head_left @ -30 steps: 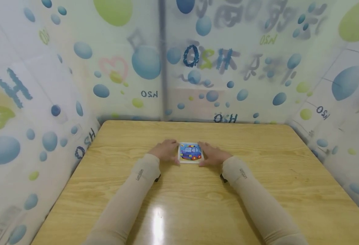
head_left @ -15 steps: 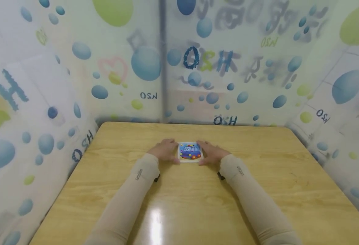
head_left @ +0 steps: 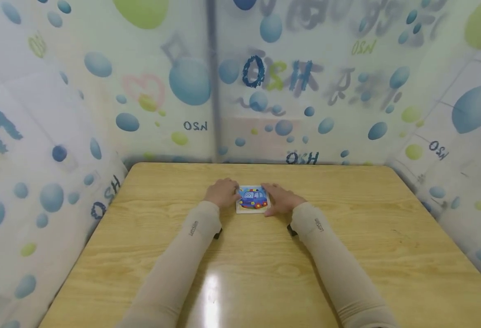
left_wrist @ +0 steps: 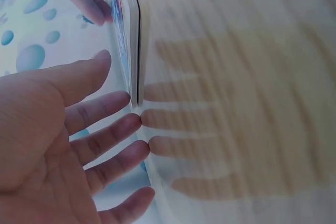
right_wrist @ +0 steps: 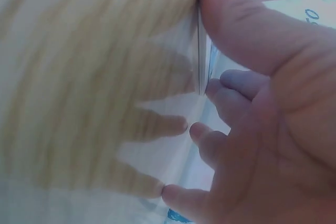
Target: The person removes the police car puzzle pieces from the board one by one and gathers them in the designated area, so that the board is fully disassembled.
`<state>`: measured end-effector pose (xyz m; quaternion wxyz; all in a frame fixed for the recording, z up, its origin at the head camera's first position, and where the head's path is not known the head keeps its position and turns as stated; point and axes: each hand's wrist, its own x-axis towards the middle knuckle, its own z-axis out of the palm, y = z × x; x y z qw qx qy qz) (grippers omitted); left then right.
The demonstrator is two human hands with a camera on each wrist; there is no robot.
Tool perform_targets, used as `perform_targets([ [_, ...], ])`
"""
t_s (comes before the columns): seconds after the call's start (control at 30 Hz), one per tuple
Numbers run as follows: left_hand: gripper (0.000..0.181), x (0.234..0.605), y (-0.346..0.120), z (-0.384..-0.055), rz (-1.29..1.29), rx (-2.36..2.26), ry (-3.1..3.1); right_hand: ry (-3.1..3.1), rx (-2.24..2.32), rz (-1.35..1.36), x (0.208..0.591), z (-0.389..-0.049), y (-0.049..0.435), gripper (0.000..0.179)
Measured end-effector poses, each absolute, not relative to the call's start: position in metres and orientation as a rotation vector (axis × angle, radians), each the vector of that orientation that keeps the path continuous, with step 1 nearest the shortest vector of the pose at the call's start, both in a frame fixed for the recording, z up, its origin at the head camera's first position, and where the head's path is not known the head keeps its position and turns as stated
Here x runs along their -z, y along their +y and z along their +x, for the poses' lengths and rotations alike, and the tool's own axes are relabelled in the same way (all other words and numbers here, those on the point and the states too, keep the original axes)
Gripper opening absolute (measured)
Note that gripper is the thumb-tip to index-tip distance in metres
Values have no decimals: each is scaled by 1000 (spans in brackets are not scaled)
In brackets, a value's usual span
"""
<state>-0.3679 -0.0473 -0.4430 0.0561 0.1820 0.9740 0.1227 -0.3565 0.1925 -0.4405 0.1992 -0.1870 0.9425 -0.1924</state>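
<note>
A small square picture board (head_left: pixel 253 200) with a white border and a blue cartoon car lies flat near the table's far side. My left hand (head_left: pixel 222 192) is at its left edge in the head view. The left wrist view shows that hand's fingers (left_wrist: pixel 107 139) loosely spread, fingertips on the table beside the board's far corner, with the thumb raised apart. My right hand (head_left: pixel 282 199) holds the right edge, its thumb (right_wrist: pixel 223 19) at the near corner and its index finger curved at the far one. The board's edge (left_wrist: pixel 131 40) looks layered.
The board lies on a wide, light wooden table (head_left: pixel 257 269) with a bright reflection at the front. Pale panels (head_left: pixel 330 100) printed with blue and green bubbles and lettering stand behind the table and along both sides.
My left thumb has left the board's near left corner and shifted up to its left side. The board sits slightly higher in view; the right hand stays at its right edge.
</note>
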Motion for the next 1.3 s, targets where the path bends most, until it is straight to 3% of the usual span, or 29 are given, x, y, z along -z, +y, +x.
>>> perform_targets([
  [0.23,42,444,-41,-373,481,-448,2950,2661,537,-503,440,-358,191,102],
  [0.6,29,437,-26,-373,366,-421,2915,2650,566,-499,437,-360,191,99],
  [1.0,42,445,-26,-381,301,-573,2876,2655,563,-510,442,-357,194,99],
  [1.3,36,455,-26,-388,270,-622,2842,2650,469,-624,446,-359,195,86],
])
